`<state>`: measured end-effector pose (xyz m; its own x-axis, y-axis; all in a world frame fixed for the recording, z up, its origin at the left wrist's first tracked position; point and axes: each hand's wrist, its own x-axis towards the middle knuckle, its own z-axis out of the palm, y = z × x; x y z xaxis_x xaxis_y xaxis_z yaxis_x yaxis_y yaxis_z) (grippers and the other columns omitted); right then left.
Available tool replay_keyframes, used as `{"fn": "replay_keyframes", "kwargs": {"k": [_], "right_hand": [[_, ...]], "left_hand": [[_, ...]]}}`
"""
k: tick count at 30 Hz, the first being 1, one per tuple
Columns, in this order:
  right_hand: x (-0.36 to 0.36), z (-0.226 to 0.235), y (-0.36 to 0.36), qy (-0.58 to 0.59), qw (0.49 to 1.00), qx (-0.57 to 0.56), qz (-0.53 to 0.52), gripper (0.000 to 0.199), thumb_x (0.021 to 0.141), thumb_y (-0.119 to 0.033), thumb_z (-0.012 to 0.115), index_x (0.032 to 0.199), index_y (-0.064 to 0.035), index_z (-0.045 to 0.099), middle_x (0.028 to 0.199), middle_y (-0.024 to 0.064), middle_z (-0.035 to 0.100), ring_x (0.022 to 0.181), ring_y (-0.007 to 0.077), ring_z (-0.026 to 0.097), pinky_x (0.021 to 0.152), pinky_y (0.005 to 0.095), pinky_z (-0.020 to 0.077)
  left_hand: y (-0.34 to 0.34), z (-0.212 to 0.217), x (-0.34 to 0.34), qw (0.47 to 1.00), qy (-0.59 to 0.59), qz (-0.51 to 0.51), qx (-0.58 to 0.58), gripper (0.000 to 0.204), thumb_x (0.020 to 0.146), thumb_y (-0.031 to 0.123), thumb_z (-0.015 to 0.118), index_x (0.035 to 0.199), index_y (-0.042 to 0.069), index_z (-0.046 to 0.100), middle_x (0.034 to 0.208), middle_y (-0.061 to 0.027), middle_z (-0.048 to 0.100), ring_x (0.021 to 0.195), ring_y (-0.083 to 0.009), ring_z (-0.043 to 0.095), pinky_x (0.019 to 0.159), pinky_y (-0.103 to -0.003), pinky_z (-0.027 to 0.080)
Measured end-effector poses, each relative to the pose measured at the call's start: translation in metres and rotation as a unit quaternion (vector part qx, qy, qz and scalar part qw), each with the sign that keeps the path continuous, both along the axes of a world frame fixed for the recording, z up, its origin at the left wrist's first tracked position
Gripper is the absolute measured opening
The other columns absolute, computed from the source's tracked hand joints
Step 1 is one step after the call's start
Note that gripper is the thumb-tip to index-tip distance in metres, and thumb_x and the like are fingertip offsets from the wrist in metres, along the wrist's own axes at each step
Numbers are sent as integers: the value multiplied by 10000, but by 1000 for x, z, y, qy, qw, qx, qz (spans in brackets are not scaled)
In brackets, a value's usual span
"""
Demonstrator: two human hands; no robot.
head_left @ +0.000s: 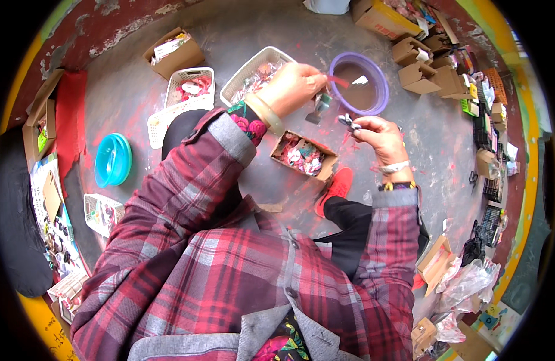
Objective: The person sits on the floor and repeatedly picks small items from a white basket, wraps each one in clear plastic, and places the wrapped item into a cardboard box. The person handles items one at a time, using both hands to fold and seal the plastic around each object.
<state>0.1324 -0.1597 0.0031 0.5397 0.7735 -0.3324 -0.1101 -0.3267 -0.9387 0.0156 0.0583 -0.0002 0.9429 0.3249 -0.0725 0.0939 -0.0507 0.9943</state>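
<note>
My left hand (292, 87) is closed in a pinch above the white basket. A thin, translucent red strip (337, 80) sticks out from its fingertips toward the purple basin. Just below those fingers is a small shiny grey-green piece (319, 109); I cannot tell whether the hand holds it. My right hand (380, 138) pinches a small black-and-white piece (348, 122) between thumb and fingers, its exact kind too small to make out. Between and below the hands, an open cardboard box (329, 161) holds several red, pink and white small pieces.
A purple basin (384, 90) of murky water stands at the far side. White baskets (234, 90) hold small wrapped pieces. Turquoise basins (113, 160) sit at left. Cardboard boxes (419, 78) and dark crates line the right wall, with plastic bags (470, 286) lower right.
</note>
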Motion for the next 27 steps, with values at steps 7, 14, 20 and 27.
{"fn": "replay_keyframes", "kwargs": {"k": [7,14,20,27], "right_hand": [[-14,42,-11,-201,971,77,-100,239,732,90,573,946,5,632,841,21,606,773,82,567,705,206,462],[-20,40,2,-234,941,219,-112,147,771,111,552,852,6,616,901,67,595,776,113,580,719,213,475],[-18,40,-3,-70,959,236,-138,126,780,74,557,871,9,616,934,90,603,789,137,595,715,243,500],[-16,45,3,136,941,271,-150,126,782,44,571,903,21,597,941,89,603,848,159,589,766,269,485]], "left_hand": [[-5,5,-1,998,17,-53,21,265,873,198,492,819,2,662,712,-3,598,645,-88,505,600,-246,419],[-14,3,3,993,71,-91,-40,262,892,216,515,901,-6,653,807,-34,644,746,-91,554,699,-242,453],[-17,0,8,994,64,-92,5,265,885,203,511,905,-24,646,816,-53,647,758,-114,567,712,-259,462],[-17,-2,10,995,62,-79,2,259,883,190,512,912,-32,640,816,-61,649,785,-124,588,734,-266,471]]}}
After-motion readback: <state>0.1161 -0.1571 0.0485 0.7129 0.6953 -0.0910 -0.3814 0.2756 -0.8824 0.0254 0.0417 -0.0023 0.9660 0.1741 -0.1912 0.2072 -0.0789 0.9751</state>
